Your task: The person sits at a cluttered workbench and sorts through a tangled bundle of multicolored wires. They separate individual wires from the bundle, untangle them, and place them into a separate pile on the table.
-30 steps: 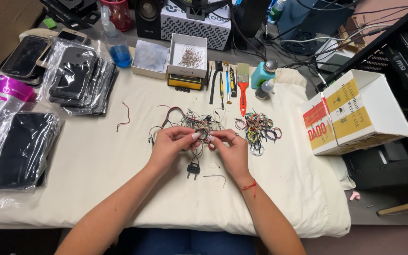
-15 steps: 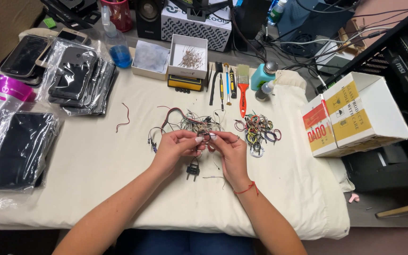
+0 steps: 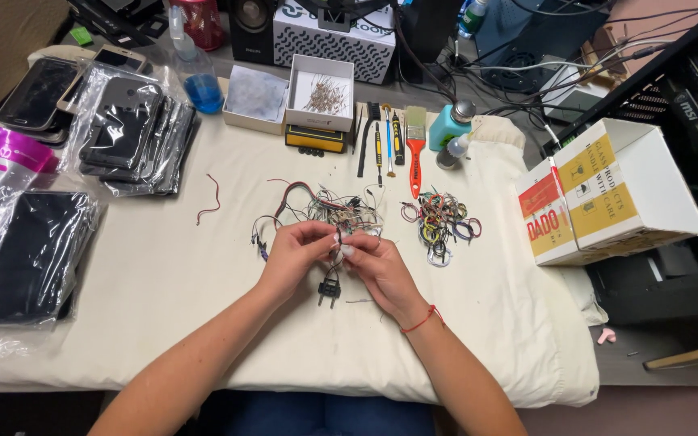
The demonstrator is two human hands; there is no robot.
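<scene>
Work surface: table covered w/ a cream cloth (image 3: 163, 323), cluttered bench behind it. Near edge: both forearms come in from below; red thread bracelet (image 3: 423, 320) on right wrist.

Left hand (image 3: 294, 252) and right hand (image 3: 375, 260) meet at centre of cloth, fingertips pinched together on thin wires; both hands closed in a fine grip, not fists. A small black connector (image 3: 330, 291) hangs from those wires just below the hands, touching or just above the cloth, cannot tell which.

Just beyond the hands: tangled wire bundle (image 3: 329, 208), red/black/white strands, lying on cloth and running into the grip. Right of it, apart: second pile of coloured wire loops (image 3: 439, 226). Left, well apart: single red wire scrap (image 3: 210, 200).

Far-left: phones in clear plastic bags (image 3: 127, 137), more bagged black items (image 3: 30, 254) nearer the edge.

Further back: orange-handled brush (image 3: 415, 161), row of small screwdrivers (image 3: 381, 141), open white box w/ small parts (image 3: 321, 93), teal bottle (image 3: 448, 125). Right: white-yellow-red carton (image 3: 607, 190).
</scene>
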